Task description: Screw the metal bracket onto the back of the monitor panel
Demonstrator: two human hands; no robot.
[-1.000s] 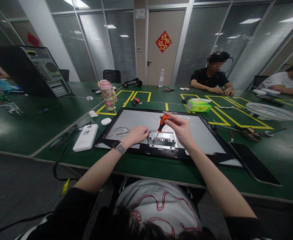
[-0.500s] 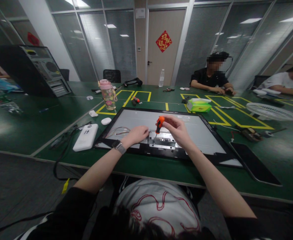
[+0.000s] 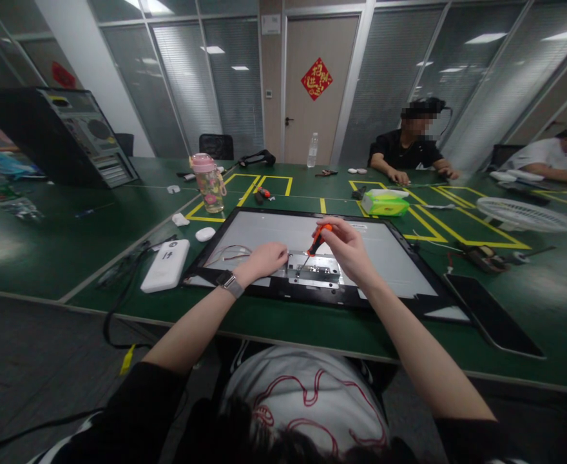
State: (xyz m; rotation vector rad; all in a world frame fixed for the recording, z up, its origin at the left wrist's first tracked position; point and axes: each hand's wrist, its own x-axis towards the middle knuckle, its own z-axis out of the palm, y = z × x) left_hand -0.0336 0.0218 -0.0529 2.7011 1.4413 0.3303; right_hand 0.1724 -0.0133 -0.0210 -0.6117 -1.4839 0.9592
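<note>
My right hand (image 3: pixel 345 250) grips an orange-and-black screwdriver (image 3: pixel 318 241) by its handle. The shaft slants down to the left, its tip at the left part of a silver metal bracket (image 3: pixel 329 265). That bracket sits at the near edge of a flat display panel (image 3: pixel 390 258) with a black frame and a pale grey back. By the bracket's left end, my left hand (image 3: pixel 270 259) rests low on the panel, fingers closed together; what they pinch, if anything, is hidden. Thin wires (image 3: pixel 228 253) curve across the panel left of this hand.
Left of the panel lie a white power bank (image 3: pixel 166 265) and a white oval case (image 3: pixel 205 234); behind them stands a pink-lidded bottle (image 3: pixel 209 187). A phone (image 3: pixel 493 314) lies at right. A green tissue pack (image 3: pixel 384 203) is beyond the panel. Two people sit across at right.
The screwdriver has tilted further, its handle leaning right with my right hand, while its tip stays at the bracket. My left hand holds still. The person across has moved their hands apart.
</note>
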